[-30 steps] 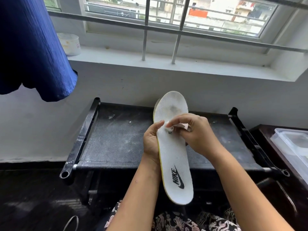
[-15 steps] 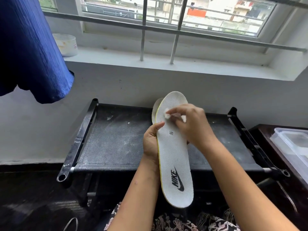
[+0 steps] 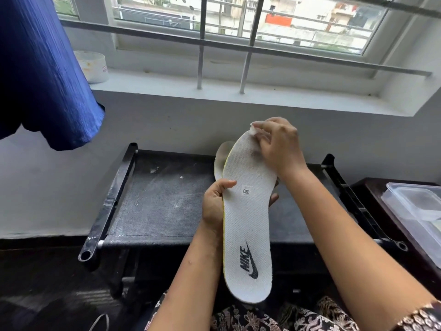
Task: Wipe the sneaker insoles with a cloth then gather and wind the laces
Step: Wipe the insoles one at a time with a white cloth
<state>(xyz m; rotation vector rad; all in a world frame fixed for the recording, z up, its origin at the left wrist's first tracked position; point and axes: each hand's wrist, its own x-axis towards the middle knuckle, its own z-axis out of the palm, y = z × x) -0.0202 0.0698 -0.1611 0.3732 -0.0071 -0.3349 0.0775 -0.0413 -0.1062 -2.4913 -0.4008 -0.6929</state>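
A white insole [image 3: 247, 223] with a black logo near its heel stands upright in front of me. My left hand [image 3: 216, 204] grips it at the middle, thumb on the front face and fingers behind. A second insole [image 3: 220, 158] peeks out behind the first one on the left. My right hand [image 3: 278, 145] pinches a small white cloth [image 3: 253, 130] and presses it on the toe end of the front insole. Most of the cloth is hidden under my fingers. No laces can be made out.
A black fabric rack [image 3: 162, 201] with dusty top stands below the window sill [image 3: 214, 91]. A white tub [image 3: 91, 66] sits on the sill at the left. Blue cloth [image 3: 40, 72] hangs at the upper left. A clear plastic box [image 3: 417, 211] lies at the right.
My right hand has slid the cloth up the insole from the middle to the toe end. My left hand keeps its grip on the insoles.
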